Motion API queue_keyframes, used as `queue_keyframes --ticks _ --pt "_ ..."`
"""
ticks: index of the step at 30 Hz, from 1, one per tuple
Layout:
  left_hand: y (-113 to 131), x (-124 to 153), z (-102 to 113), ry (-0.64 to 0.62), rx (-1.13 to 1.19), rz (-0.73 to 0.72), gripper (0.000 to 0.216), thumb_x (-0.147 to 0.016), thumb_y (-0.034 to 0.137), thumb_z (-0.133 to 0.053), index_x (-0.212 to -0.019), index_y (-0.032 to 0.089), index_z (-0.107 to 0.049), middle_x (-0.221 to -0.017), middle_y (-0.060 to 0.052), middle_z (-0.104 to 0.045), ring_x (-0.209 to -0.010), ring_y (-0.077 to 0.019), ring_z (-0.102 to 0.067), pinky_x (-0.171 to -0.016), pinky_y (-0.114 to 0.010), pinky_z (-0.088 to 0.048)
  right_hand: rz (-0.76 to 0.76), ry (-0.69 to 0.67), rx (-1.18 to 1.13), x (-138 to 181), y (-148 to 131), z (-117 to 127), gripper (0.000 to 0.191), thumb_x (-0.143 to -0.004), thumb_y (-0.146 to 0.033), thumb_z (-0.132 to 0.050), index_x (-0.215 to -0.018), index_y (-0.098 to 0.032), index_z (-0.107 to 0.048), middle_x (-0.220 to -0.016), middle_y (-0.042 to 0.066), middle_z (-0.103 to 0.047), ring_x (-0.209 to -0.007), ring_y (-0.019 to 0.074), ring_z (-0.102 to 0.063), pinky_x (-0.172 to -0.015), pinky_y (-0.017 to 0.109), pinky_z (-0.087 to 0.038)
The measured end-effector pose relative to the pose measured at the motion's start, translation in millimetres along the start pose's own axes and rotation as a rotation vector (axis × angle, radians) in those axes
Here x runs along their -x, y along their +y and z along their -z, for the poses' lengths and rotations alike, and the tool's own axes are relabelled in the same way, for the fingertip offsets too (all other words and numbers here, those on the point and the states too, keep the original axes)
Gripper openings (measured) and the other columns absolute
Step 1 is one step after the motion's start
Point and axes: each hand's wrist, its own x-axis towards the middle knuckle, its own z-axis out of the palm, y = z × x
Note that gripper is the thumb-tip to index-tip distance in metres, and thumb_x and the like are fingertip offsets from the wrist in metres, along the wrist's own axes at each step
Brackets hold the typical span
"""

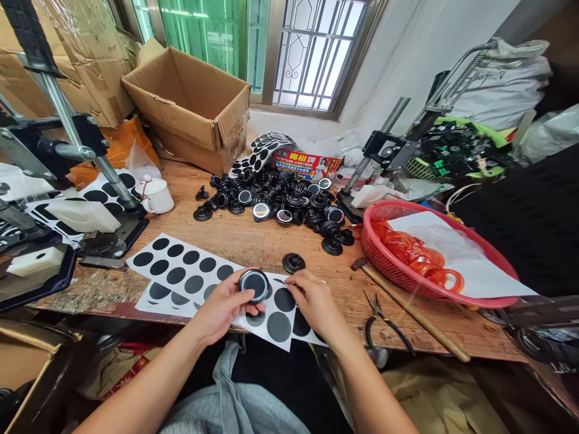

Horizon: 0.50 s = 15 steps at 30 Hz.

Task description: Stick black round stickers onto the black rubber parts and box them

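Note:
My left hand (221, 307) is closed around a round black cap (254, 284) with a shiny rim, held face up above a white sticker sheet (190, 268) printed with black dots. My right hand (314, 301) rests on the same sheet just right of the cap, its fingertips pinched on the paper near a black dot (284, 299). A single black cap (294, 263) lies on the wooden table (253, 241) just beyond my hands. A heap of black caps (280, 202) sits further back.
A red basket (384, 256) with orange rings and white paper stands at right, with a wooden stick (414, 313) and pliers (384, 322) in front. Press stands flank the table: left press (76, 144), right press (384, 150). An open cardboard box (190, 108) sits at the back.

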Motion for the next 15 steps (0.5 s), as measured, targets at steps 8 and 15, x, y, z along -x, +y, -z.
queue_keyframes --ticks 8,15 --pt "-30.1 -27.6 -11.0 0.124 0.066 -0.055 0.037 -0.079 0.027 -0.071 -0.112 0.021 -0.057 -0.104 -0.006 -0.065 -0.093 -0.0225 -0.068 -0.08 -0.035 -0.054 0.03 -0.248 0.175 -14.6 12.0 -7.1 0.013 -0.083 -0.009 -0.054 -0.085 -0.02 -0.06 -0.088 0.004 -0.06 -0.082 0.0175 -0.058 -0.072 0.028 -0.042" --pt "-33.6 -25.5 -9.6 0.148 0.097 -0.089 0.037 -0.076 0.031 -0.074 -0.109 0.022 -0.059 -0.106 -0.006 -0.062 -0.1 -0.0218 -0.061 -0.079 -0.036 -0.055 0.137 -0.355 0.213 -21.6 9.0 0.8 0.013 -0.082 -0.007 -0.054 -0.082 -0.02 -0.056 -0.084 0.003 -0.059 -0.077 0.0167 -0.056 -0.067 0.027 -0.041"
